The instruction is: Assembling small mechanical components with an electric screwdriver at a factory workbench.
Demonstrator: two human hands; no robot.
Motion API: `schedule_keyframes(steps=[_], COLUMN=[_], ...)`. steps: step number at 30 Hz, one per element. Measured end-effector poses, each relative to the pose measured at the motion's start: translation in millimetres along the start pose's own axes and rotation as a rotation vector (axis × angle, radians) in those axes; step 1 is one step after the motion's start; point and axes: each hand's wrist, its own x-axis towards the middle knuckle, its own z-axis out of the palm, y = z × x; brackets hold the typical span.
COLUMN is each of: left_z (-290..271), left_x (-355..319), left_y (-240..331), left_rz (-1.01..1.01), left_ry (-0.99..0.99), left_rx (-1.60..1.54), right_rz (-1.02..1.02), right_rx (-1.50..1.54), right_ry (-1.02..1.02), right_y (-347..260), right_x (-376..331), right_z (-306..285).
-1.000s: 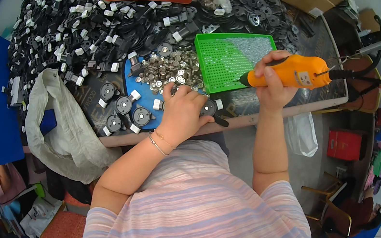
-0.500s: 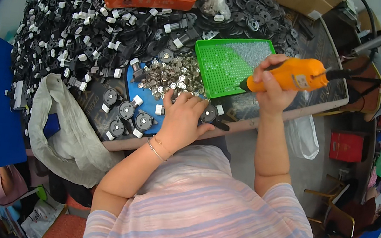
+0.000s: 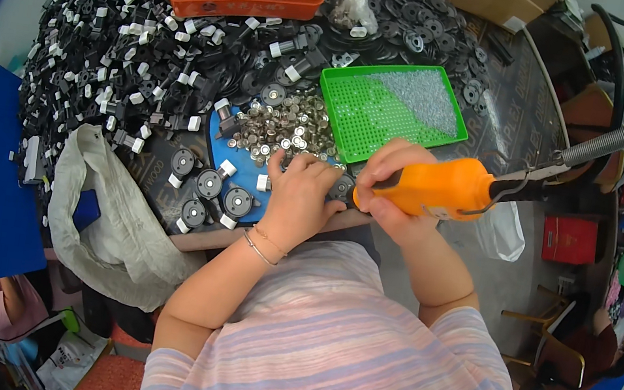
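My right hand [image 3: 406, 226] is wrapped round an orange electric screwdriver [image 3: 452, 188], its nose pointing left and down at a black round plastic part [image 3: 341, 189]. Beneath my left hand [image 3: 298, 197], that part is held at the table's front edge; palm and fingers partly cover it. Whether the bit touches a screw is hidden. A white-ended piece [image 3: 263, 183] shows left of my left hand. Close by on the blue mat [image 3: 221, 152] lies a heap of small metal caps [image 3: 290, 126]. Small silver screws [image 3: 425, 101] fill one side of a green tray [image 3: 347, 140].
Several black round parts with white ends [image 3: 238, 201] lie left of my left hand. Behind spreads a big pile of black parts [image 3: 164, 54], with an orange-red box [image 3: 251, 7] on it. A grey cloth [image 3: 101, 245] hangs at the left; a coiled spring [image 3: 623, 135] reaches the screwdriver.
My right hand has brought the screwdriver left and down from over the green tray to the black round part. My left hand has stayed nearly still.
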Motion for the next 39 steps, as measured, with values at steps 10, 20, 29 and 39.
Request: schedule_keyframes(steps=[10, 20, 29, 39], left_z=[2, 2, 1, 9], left_x=[0, 2, -2, 4], left_y=[-2, -2, 0, 8], left_rz=[0.011, 0.012, 0.014, 0.017], left_ry=[0.016, 0.014, 0.029, 0.009], left_rx=[0.011, 0.034, 0.015, 0.082], right_rz=[0.002, 0.039, -0.114, -0.08], right_rx=[0.002, 0.083, 0.435, 0.165], right_ry=[-0.06, -0.087, 0.113, 0.409], right_y=[0, 10, -11, 27], right_x=[2, 3, 32, 23], right_z=[2, 0, -27, -60])
